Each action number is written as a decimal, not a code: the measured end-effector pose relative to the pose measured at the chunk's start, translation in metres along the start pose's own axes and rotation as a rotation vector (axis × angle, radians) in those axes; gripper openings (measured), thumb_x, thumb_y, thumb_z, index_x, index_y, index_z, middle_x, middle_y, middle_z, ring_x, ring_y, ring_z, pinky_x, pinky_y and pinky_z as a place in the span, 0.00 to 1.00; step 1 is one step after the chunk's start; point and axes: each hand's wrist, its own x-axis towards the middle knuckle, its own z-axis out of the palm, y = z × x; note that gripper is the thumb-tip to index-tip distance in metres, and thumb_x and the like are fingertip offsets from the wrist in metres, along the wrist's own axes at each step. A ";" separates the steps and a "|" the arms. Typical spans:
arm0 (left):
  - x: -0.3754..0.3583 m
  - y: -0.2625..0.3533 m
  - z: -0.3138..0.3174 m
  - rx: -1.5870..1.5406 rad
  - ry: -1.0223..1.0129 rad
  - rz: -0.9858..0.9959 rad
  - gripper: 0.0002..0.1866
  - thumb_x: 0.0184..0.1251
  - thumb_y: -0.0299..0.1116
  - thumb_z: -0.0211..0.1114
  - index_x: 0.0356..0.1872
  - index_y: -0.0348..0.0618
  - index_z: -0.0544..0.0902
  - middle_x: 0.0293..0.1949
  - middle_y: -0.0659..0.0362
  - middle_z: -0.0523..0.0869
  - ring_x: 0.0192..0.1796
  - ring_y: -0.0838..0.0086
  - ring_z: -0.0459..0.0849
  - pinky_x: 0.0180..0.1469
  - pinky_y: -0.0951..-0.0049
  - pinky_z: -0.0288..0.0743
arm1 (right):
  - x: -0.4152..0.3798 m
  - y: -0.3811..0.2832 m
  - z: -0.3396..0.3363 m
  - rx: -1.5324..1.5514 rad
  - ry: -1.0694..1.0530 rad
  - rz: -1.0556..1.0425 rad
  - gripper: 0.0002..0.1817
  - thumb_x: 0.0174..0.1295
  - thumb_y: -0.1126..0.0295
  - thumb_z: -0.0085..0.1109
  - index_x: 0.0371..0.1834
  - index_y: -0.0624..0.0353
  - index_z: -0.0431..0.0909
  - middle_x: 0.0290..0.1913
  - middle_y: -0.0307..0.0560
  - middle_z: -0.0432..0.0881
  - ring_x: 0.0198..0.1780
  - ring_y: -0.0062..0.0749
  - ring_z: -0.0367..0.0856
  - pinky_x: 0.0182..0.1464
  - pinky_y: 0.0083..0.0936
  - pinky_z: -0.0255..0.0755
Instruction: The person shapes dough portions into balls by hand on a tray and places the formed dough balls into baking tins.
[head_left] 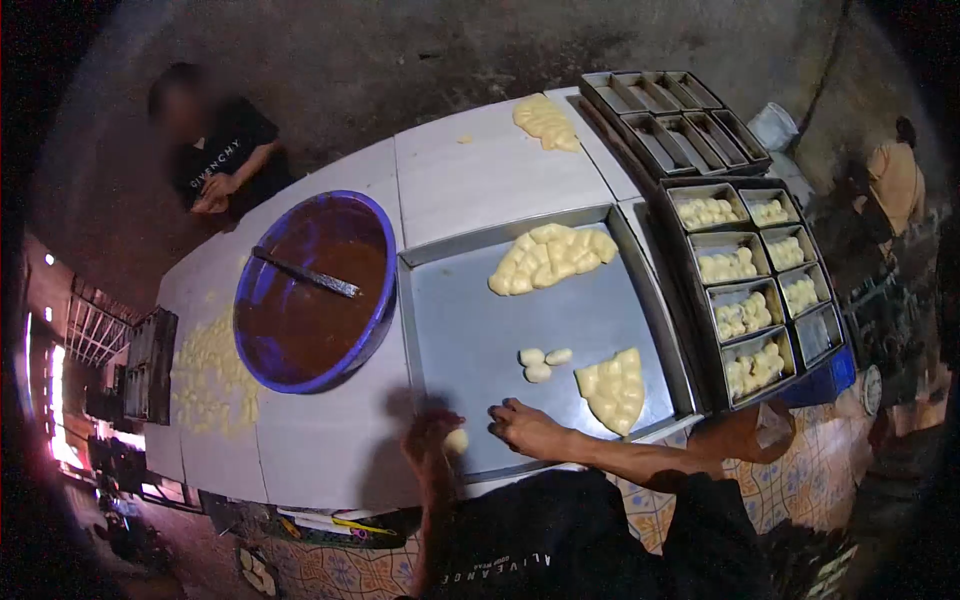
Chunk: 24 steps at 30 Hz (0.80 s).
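Note:
My left hand (430, 445) is over the near left edge of a large metal tray (460, 345), its fingers bent around a small pale piece of dough (457, 441). To its right, my right hand (530, 430) is low over the tray floor, fingers curved and apart, with nothing visible in them. Beyond it lies a little cluster of dough balls (538, 373). A wedge of joined dough pieces (612, 392) rests near my right forearm. At the tray's far side sits a bigger slab of joined dough pieces (553, 258).
A blue basin (385, 318) of brown filling stands left of the tray, a flat tool across it. Many small dough bits (212, 375) cover the table's left. Loaf pans (745, 290), most holding dough, stand right; more pans (665, 115) lie behind. A person (225, 150) stands across the table.

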 end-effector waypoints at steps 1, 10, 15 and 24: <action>0.001 0.002 -0.002 0.146 -0.077 0.025 0.10 0.63 0.29 0.62 0.43 0.34 0.81 0.35 0.56 0.85 0.41 0.69 0.83 0.48 0.67 0.77 | 0.002 0.006 -0.003 0.252 0.038 0.048 0.11 0.52 0.74 0.65 0.40 0.62 0.82 0.50 0.52 0.75 0.52 0.48 0.73 0.52 0.38 0.73; -0.001 0.037 0.042 0.325 -0.150 0.251 0.20 0.57 0.24 0.69 0.53 0.36 0.81 0.53 0.50 0.82 0.56 0.62 0.79 0.59 0.67 0.69 | 0.030 -0.033 -0.081 1.111 0.645 0.431 0.24 0.59 0.73 0.66 0.59 0.63 0.76 0.46 0.43 0.75 0.46 0.24 0.74 0.48 0.20 0.72; 0.001 0.020 0.053 -0.028 0.018 0.106 0.11 0.55 0.23 0.73 0.40 0.32 0.86 0.38 0.55 0.87 0.41 0.76 0.83 0.45 0.78 0.76 | 0.056 -0.027 -0.058 1.326 0.809 0.307 0.15 0.72 0.65 0.49 0.33 0.68 0.75 0.43 0.43 0.71 0.41 0.27 0.82 0.40 0.20 0.73; 0.020 -0.002 0.043 -1.221 -0.270 -0.718 0.33 0.62 0.46 0.68 0.61 0.30 0.73 0.52 0.52 0.82 0.51 0.70 0.81 0.57 0.68 0.73 | 0.068 -0.024 -0.080 0.947 0.579 0.173 0.39 0.55 0.34 0.59 0.52 0.62 0.78 0.63 0.52 0.69 0.60 0.45 0.68 0.64 0.44 0.61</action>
